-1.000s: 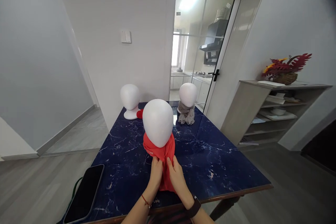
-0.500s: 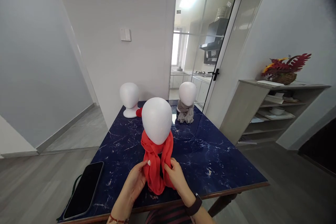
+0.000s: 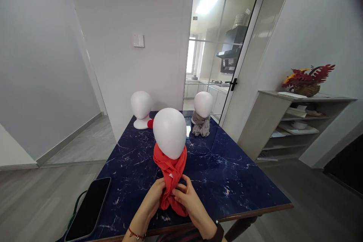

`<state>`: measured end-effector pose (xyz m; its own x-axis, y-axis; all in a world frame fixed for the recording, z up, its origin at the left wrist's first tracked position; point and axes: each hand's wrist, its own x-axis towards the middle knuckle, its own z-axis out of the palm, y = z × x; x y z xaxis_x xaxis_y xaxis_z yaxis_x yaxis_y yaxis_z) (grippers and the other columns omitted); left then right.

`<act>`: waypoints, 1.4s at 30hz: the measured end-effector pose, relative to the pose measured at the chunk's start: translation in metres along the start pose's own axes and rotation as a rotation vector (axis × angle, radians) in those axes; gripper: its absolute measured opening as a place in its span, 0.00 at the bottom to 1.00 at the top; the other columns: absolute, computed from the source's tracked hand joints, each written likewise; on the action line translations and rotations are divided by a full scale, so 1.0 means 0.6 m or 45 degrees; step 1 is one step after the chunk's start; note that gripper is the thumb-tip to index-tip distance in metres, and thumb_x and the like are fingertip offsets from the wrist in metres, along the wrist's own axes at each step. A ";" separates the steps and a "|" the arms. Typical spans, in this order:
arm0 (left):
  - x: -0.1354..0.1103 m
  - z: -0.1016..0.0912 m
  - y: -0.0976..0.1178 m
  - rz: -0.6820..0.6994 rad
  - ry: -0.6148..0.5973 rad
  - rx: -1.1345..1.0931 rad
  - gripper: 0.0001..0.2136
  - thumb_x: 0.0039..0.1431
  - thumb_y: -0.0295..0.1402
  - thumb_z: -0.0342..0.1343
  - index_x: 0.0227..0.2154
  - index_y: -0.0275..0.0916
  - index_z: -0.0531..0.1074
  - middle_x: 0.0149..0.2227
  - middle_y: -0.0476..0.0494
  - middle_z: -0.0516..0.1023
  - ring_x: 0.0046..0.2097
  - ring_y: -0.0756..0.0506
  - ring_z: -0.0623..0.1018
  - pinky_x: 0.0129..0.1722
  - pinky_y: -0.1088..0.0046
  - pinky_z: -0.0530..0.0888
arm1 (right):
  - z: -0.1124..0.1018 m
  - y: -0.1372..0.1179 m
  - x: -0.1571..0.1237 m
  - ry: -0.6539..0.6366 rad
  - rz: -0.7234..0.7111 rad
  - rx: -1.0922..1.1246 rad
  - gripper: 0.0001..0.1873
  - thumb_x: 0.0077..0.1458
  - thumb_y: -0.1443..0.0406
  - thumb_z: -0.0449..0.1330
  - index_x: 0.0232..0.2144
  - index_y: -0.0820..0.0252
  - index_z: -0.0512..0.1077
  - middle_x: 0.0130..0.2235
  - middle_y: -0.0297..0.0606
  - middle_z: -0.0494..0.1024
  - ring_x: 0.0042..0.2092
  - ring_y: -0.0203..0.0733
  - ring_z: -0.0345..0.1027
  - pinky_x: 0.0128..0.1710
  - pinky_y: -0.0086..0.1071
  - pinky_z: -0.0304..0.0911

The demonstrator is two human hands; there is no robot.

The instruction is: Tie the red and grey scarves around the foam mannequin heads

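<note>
A red scarf is wrapped around the neck of a white foam head at the middle of the table's near side. Its two ends hang down in front and now cross over each other, with a small white tag showing on the upper layer. My left hand is closed on the scarf from the left side; its fingertips are partly hidden behind the cloth. On the right, my right hand grips the scarf with bent fingers, just below the crossing.
Behind stand a bare white foam head beside a red object, and another foam head wearing a grey scarf. A phone lies at the left edge of the dark blue table. A shelf stands right.
The scarf's ends, side by side before, are now crossed in front of the foam head's neck. Both hands have moved closer together. The camera view has tilted up slightly.
</note>
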<state>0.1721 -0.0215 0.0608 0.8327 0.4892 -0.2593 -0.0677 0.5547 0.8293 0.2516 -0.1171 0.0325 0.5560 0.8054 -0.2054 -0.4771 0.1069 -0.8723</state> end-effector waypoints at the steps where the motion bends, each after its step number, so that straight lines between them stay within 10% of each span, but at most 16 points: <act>1: 0.004 0.002 -0.006 0.022 0.016 0.068 0.02 0.40 0.26 0.56 0.21 0.35 0.73 0.18 0.49 0.72 0.20 0.51 0.69 0.21 0.76 0.64 | 0.001 0.001 -0.005 0.021 -0.036 -0.021 0.40 0.38 0.59 0.69 0.50 0.54 0.53 0.39 0.38 0.78 0.33 0.38 0.72 0.36 0.32 0.65; 5: 0.020 0.003 -0.028 0.049 0.193 0.305 0.10 0.39 0.27 0.57 0.29 0.34 0.75 0.15 0.51 0.70 0.12 0.54 0.61 0.13 0.78 0.55 | 0.009 0.004 -0.013 -0.034 -0.180 -0.070 0.35 0.43 0.58 0.68 0.49 0.53 0.54 0.45 0.41 0.76 0.43 0.43 0.73 0.47 0.40 0.64; 9: 0.031 0.001 -0.032 0.177 0.292 0.231 0.11 0.34 0.24 0.61 0.26 0.34 0.75 0.22 0.46 0.76 0.20 0.50 0.71 0.22 0.75 0.67 | 0.015 0.002 -0.006 -0.108 -0.174 -0.103 0.26 0.41 0.58 0.69 0.41 0.58 0.67 0.42 0.41 0.77 0.46 0.46 0.70 0.50 0.39 0.62; 18: 0.024 -0.002 -0.013 0.240 0.367 0.168 0.13 0.36 0.30 0.65 0.30 0.34 0.76 0.27 0.44 0.77 0.30 0.45 0.76 0.32 0.72 0.71 | -0.019 -0.015 0.005 0.046 0.050 0.175 0.22 0.40 0.54 0.68 0.34 0.61 0.72 0.32 0.37 0.77 0.32 0.37 0.70 0.30 0.28 0.63; 23: 0.015 0.004 -0.011 0.323 0.422 0.162 0.14 0.39 0.34 0.63 0.30 0.38 0.68 0.29 0.49 0.75 0.26 0.49 0.75 0.24 0.77 0.68 | -0.053 -0.035 0.009 0.124 -0.063 0.013 0.17 0.45 0.55 0.65 0.31 0.57 0.64 0.20 0.24 0.67 0.17 0.25 0.47 0.17 0.22 0.42; 28: 0.006 0.013 -0.009 0.339 0.473 0.288 0.14 0.48 0.42 0.58 0.36 0.42 0.64 0.27 0.51 0.72 0.24 0.49 0.72 0.18 0.78 0.61 | -0.067 -0.049 0.007 -0.110 -0.209 -0.536 0.03 0.46 0.69 0.59 0.27 0.60 0.71 0.25 0.28 0.69 0.25 0.30 0.57 0.26 0.25 0.51; 34: 0.009 0.025 -0.003 0.604 0.566 0.981 0.16 0.43 0.32 0.62 0.40 0.42 0.75 0.34 0.44 0.72 0.37 0.43 0.73 0.41 0.69 0.68 | -0.056 -0.056 0.032 -0.349 -0.367 -1.176 0.14 0.42 0.74 0.50 0.25 0.60 0.76 0.29 0.36 0.77 0.33 0.39 0.68 0.35 0.29 0.57; 42: 0.024 0.041 -0.004 0.577 0.692 1.921 0.09 0.59 0.27 0.45 0.37 0.38 0.70 0.41 0.41 0.69 0.31 0.47 0.74 0.27 0.73 0.66 | -0.044 -0.029 0.086 0.370 -0.592 -1.079 0.09 0.45 0.71 0.52 0.25 0.60 0.72 0.34 0.42 0.74 0.35 0.42 0.68 0.34 0.29 0.61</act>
<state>0.1979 -0.0324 0.0674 0.5980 0.7590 0.2576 0.5909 -0.6346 0.4981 0.3067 -0.0928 0.0255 0.7619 0.6040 0.2341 0.4078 -0.1664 -0.8978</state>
